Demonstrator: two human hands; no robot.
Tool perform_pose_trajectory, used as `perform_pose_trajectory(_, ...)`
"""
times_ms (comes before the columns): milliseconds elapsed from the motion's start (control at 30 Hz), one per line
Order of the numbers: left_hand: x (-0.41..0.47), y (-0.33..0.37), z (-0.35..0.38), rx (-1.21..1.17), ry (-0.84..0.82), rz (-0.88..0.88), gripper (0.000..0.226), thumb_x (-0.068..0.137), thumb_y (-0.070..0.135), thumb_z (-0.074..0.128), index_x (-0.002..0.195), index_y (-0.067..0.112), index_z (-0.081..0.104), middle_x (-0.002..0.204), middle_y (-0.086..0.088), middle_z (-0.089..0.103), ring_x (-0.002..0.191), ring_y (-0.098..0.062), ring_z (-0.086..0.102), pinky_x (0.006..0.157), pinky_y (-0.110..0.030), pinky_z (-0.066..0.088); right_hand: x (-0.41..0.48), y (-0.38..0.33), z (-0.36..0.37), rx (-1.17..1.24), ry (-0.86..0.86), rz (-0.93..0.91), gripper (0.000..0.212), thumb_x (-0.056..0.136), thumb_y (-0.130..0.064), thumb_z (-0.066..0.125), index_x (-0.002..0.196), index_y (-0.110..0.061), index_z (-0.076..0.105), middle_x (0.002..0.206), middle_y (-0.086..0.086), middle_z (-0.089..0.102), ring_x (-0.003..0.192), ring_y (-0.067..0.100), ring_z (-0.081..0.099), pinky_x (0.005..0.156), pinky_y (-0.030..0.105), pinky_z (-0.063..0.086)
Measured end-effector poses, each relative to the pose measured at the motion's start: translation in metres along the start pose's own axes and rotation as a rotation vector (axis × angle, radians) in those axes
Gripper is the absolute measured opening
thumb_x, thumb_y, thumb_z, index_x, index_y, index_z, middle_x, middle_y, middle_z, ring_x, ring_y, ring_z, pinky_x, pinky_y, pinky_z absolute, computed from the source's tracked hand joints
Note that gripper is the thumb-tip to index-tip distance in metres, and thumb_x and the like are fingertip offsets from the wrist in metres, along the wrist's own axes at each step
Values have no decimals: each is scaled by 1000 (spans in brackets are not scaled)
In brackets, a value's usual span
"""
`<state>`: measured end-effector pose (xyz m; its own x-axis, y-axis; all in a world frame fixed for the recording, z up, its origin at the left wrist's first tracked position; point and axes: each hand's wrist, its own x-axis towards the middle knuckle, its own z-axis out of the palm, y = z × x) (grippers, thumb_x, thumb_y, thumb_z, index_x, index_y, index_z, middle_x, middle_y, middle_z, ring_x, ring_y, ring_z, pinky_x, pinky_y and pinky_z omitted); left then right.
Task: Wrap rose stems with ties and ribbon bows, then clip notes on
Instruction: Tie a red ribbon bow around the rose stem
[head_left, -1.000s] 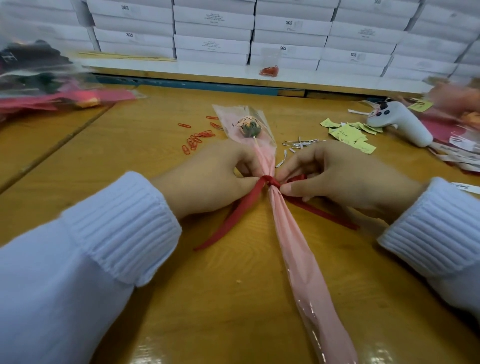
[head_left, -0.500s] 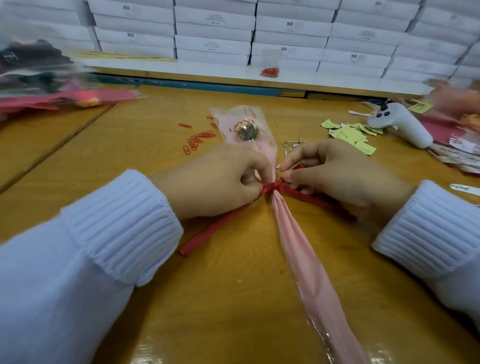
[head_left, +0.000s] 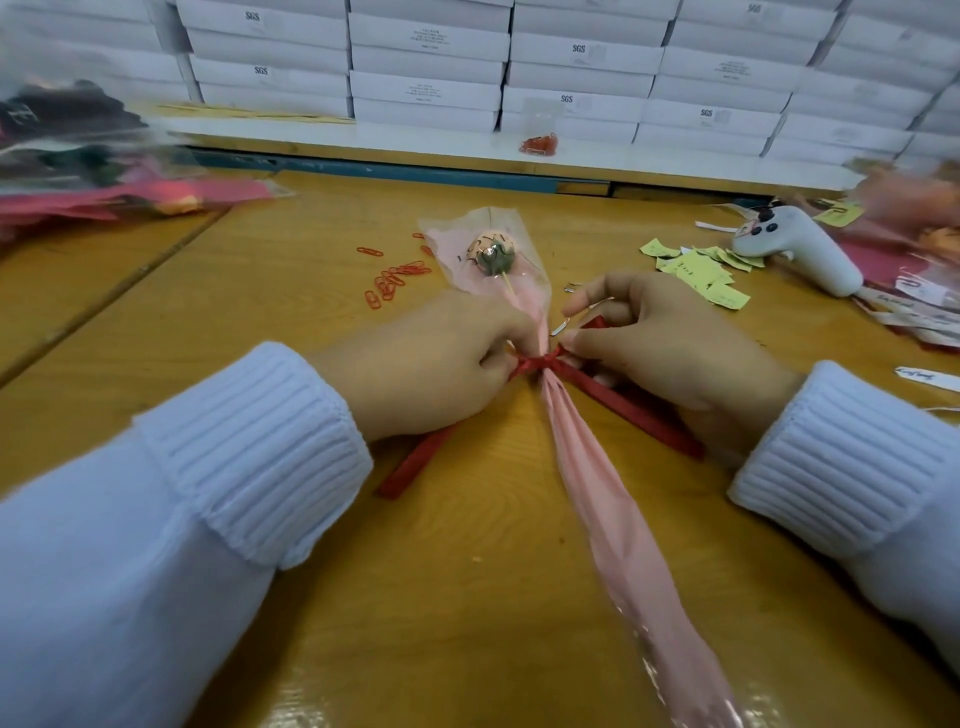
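Note:
A single rose (head_left: 492, 253) in a pink plastic sleeve (head_left: 597, 488) lies lengthways on the wooden table, bloom away from me. A red ribbon (head_left: 621, 401) is knotted around the gathered sleeve just below the bloom. My left hand (head_left: 426, 364) pinches the ribbon on the knot's left side; one tail runs out under that hand toward me. My right hand (head_left: 660, 343) grips the ribbon on the knot's right, with the other tail lying under the wrist. The knot sits between my fingertips.
Red paper clips (head_left: 390, 278) lie left of the bloom. Yellow note slips (head_left: 698, 270) and a white controller (head_left: 802, 248) are at the right, with more wrapped flowers (head_left: 914, 208) beyond. Wrapped roses (head_left: 104, 192) pile at the far left. White boxes (head_left: 426, 57) are stacked behind.
Both hands have drawn the ribbon tighter around the sleeve and shifted slightly away from me. The left ribbon tail has shortened and slid under my left hand.

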<state>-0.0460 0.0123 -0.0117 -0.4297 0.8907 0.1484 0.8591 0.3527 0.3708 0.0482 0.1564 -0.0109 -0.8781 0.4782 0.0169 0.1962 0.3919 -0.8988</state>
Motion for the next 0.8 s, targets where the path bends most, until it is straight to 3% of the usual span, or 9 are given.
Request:
perform_pose_trajectory(133, 4, -2, 4, -159, 205, -169, 9, 92, 27, 58, 87, 30, 65, 75, 22, 49, 71, 5, 46, 59, -10, 32, -2, -1, 0, 79, -8, -10, 9, 87, 0, 63, 92, -7, 63, 65, 2, 64, 49, 0, 59, 50, 14, 50)
perform_pose_trajectory(200, 5, -1, 6, -330, 272, -248, 12, 88, 23, 63, 78, 30, 63, 74, 15, 55, 70, -2, 53, 64, -17, 42, -4, -2, 0, 100, -29, -17, 8, 87, 1, 61, 90, -6, 63, 64, 3, 64, 49, 2, 60, 49, 13, 50)
perform_pose_trajectory(300, 4, 1, 11, -627, 322, -371, 13, 84, 14, 70, 82, 25, 62, 73, 1, 64, 70, -15, 65, 73, -30, 55, -6, -4, 1, 138, -68, -3, 7, 88, 1, 60, 94, -2, 61, 68, 10, 69, 52, 10, 65, 48, 16, 53)
perform_pose_trajectory(400, 6, 2, 16, -815, 327, -451, 17, 80, 7, 73, 89, 17, 61, 73, -1, 63, 56, -7, 66, 62, -23, 58, -6, -4, 2, 96, -77, -14, 7, 87, 0, 61, 93, -4, 62, 65, 5, 67, 49, 5, 62, 46, 13, 49)
perform_pose_trajectory(500, 8, 2, 18, -810, 367, -492, 14, 82, 8, 72, 92, 13, 64, 81, -3, 62, 51, -5, 65, 53, -17, 53, -4, -3, 2, 81, -96, -18, 7, 86, -1, 63, 90, -7, 64, 68, 2, 63, 51, 1, 59, 48, 13, 49)
perform_pose_trajectory(700, 7, -1, 17, -634, 470, -444, 9, 81, 17, 72, 89, 19, 68, 79, 0, 64, 71, -13, 64, 67, -23, 52, -4, -2, 2, 85, -116, -34, 6, 85, -1, 65, 89, -6, 65, 69, 2, 64, 57, 3, 63, 51, 14, 50)
perform_pose_trajectory(800, 6, 2, 16, -691, 438, -443, 14, 81, 9, 72, 86, 19, 63, 73, 0, 66, 60, -13, 68, 61, -24, 54, -5, -2, 2, 99, -116, -35, 6, 85, -1, 65, 89, -6, 65, 69, 2, 64, 57, 3, 62, 52, 14, 51)
